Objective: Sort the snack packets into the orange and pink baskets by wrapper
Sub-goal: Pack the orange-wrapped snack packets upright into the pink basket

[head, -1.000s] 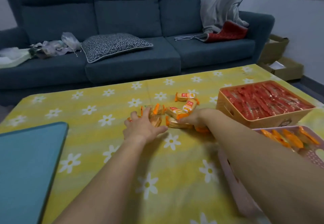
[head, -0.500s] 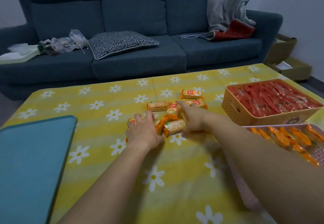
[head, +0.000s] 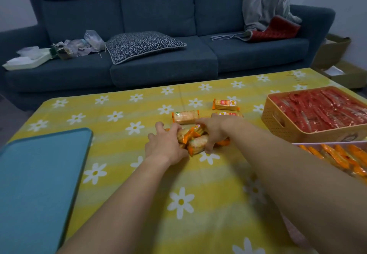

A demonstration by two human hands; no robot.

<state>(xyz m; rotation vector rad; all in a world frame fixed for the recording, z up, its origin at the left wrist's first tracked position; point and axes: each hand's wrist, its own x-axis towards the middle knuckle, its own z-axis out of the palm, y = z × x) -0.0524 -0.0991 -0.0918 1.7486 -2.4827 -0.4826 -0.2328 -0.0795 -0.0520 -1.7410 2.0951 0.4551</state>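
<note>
Several orange-wrapped snack packets lie bunched in the middle of the yellow flowered tablecloth. My left hand and my right hand press in on this bunch from either side, fingers curled around the packets. Three more orange packets lie loose just beyond: one behind the hands, one farther back, one partly hidden by my right hand. The orange basket at the right is full of red-wrapped packets. The pink basket, nearer and partly behind my right forearm, holds orange packets.
A teal tray covers the table's left front. Behind the table stands a blue sofa with a patterned cushion, plastic bags and a grey and red blanket. Cardboard boxes sit on the floor at the right.
Both hands have drawn closer together, squeezing the packets into a tight bunch between them. The camera has tilted slightly, shifting the scene.
</note>
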